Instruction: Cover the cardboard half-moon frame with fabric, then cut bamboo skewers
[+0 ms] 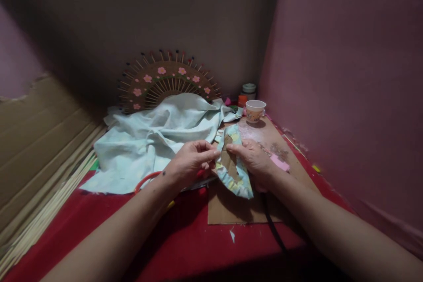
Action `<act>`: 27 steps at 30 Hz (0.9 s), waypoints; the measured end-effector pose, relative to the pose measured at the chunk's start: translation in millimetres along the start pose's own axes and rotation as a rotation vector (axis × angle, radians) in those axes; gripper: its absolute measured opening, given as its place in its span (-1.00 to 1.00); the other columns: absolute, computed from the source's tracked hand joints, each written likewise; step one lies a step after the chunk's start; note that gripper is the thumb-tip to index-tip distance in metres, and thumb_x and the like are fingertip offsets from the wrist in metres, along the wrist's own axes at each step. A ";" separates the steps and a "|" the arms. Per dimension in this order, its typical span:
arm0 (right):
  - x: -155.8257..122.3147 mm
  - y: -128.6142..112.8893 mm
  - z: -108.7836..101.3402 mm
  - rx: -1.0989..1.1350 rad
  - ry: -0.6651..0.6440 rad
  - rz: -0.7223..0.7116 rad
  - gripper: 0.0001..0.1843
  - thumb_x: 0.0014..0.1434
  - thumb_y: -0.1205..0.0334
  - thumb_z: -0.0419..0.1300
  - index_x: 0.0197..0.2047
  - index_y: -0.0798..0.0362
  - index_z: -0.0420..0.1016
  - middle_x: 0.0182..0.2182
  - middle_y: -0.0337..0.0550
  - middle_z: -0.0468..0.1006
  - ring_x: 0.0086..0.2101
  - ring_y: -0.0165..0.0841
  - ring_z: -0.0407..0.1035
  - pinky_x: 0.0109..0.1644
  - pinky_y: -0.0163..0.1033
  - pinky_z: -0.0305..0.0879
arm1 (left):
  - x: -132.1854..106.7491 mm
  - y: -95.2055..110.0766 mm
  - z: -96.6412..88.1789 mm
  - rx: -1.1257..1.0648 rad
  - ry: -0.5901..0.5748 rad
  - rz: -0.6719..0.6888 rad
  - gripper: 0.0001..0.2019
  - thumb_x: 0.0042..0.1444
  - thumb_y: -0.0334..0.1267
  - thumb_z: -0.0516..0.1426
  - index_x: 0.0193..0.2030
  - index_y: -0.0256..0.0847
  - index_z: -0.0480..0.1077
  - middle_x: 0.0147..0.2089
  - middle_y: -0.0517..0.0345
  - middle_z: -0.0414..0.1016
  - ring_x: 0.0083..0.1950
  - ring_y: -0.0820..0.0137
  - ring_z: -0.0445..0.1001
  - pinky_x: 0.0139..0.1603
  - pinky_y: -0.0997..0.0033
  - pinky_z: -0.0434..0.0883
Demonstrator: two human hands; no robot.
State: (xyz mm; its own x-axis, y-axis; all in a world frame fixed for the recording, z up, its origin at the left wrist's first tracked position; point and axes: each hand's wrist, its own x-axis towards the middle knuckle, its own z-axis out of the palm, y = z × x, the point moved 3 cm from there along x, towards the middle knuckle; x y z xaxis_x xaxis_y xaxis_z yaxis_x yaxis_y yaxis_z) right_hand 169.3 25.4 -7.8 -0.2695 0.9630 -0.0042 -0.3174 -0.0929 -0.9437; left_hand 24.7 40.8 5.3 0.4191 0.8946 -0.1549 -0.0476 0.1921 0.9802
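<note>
Between my hands is a piece of cardboard (230, 164) with pale blue and yellow patterned fabric (243, 187) folded over its edges, the bare brown middle facing me. My right hand (256, 161) grips its right side, thumb on top and the other fingers underneath. At the left edge, my left hand (194, 158) pinches the fabric between thumb and forefinger. A red loop-shaped handle (145, 180) lies partly hidden behind my left wrist. Beneath the held piece is a flat cardboard sheet (224, 211).
A crumpled light blue cloth (132, 150) spreads at the left. Behind it stands a fan-shaped decoration (170, 72) with pink flowers and sticks. A cup (255, 112) and a lidded jar (249, 90) stand at the back right. Red cloth (185, 238) covers the table; walls close in behind and right.
</note>
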 end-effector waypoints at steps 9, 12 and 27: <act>1.0 -1.3 -0.6 -0.007 0.044 -0.010 -0.82 0.01 0.18 0.21 -0.34 0.12 0.46 -0.52 -0.22 0.51 -0.52 -0.42 0.38 -0.39 -0.31 0.29 | 1.2 -1.6 -6.7 -0.093 -0.144 -0.065 -0.77 -0.17 -0.39 0.30 -0.39 -0.30 0.33 -0.59 0.27 0.35 -0.63 0.58 0.34 -0.62 0.63 0.25; 0.5 0.3 -1.3 -0.019 0.048 -0.017 -0.81 0.02 0.17 0.20 -0.33 0.12 0.47 -0.51 -0.21 0.51 -0.53 -0.43 0.38 -0.40 -0.31 0.29 | 0.3 -0.1 -3.1 -0.007 -0.089 -0.016 -0.79 -0.17 -0.40 0.29 -0.44 -0.30 0.31 -0.63 0.31 0.31 -0.67 0.62 0.28 -0.65 0.64 0.19; -1.0 -1.6 3.0 -0.090 -0.047 0.023 -0.81 0.05 0.15 0.20 -0.37 0.11 0.48 -0.51 -0.20 0.52 -0.50 -0.44 0.37 -0.41 -0.33 0.25 | -0.7 12.7 -8.9 0.158 0.050 0.141 -0.70 -0.02 -0.10 0.21 -0.21 -0.26 0.42 -0.47 0.24 0.38 -0.56 0.58 0.28 -0.55 0.58 0.19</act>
State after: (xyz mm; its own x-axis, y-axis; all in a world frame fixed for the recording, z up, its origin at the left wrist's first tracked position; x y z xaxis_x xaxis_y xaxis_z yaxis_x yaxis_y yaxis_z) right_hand 167.3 23.8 -5.3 -0.3187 0.9478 -0.0123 -0.2285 -0.0895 -0.9694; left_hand 15.7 46.1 16.7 0.3728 0.9278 -0.0165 0.0416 0.0011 0.9991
